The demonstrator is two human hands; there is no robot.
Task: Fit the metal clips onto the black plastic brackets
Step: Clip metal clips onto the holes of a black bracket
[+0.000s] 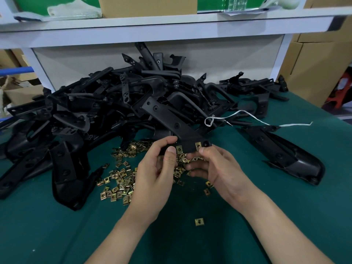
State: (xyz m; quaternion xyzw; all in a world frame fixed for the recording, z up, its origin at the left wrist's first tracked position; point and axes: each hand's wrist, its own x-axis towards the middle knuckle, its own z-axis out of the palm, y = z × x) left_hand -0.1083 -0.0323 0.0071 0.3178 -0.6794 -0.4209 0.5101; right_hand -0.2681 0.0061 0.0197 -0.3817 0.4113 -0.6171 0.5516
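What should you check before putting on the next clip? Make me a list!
1. Grip on the black plastic bracket by the left hand and right hand: ok.
2. The left clip sits on the bracket's near edge: ok.
3. The right clip pushed fully home: cannot tell.
4. More loose clips within reach on the green mat: ok.
5. The stray clip gathered back with the pile: not ok.

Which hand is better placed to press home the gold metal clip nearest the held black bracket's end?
Likely the right hand: its thumb sits just below that gold metal clip, while the left hand grips the long black plastic bracket.
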